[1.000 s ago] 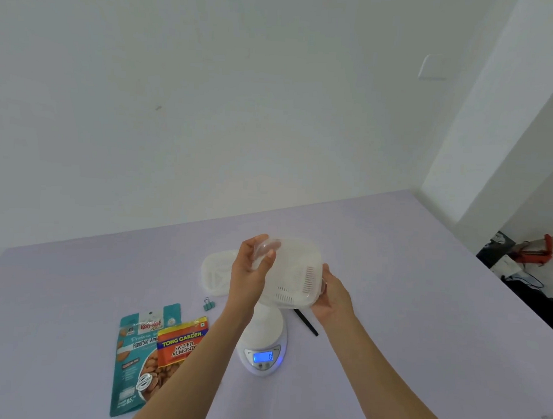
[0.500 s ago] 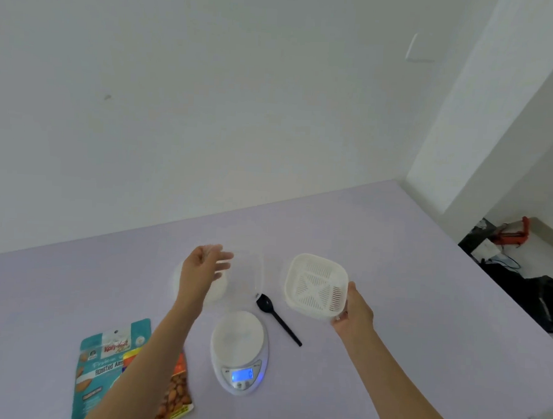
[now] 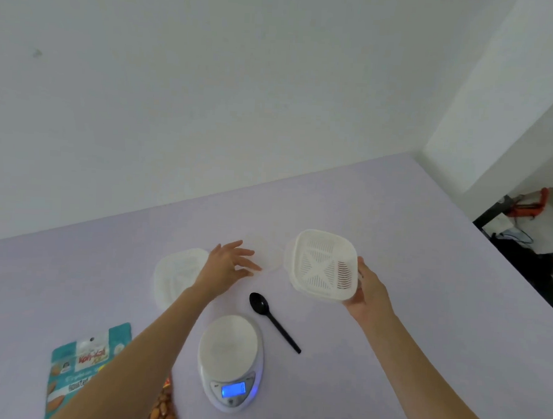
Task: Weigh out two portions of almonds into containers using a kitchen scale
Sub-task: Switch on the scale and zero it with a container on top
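My right hand (image 3: 365, 292) holds a white square container with a slotted strainer insert (image 3: 325, 264), tilted so its inside faces me, above the lilac table (image 3: 391, 311). My left hand (image 3: 225, 266) hovers with fingers spread, holding nothing, just over a clear lid (image 3: 268, 253) lying on the table. Another white container (image 3: 175, 273) sits behind my left forearm. The white kitchen scale (image 3: 229, 357) with a lit blue display stands near me, nothing on its plate. Two almond bags (image 3: 81, 369) lie at the lower left, partly hidden by my arm.
A black plastic spoon (image 3: 271, 318) lies between the scale and the held container. White walls rise behind the table. Beyond the table's right edge, dark bags and an orange tool (image 3: 525, 206) sit on the floor.
My hands parted: the left let go of the clear lid onto the table and opened, the right carried the strainer container off to the right. The camera tilted slightly downward.
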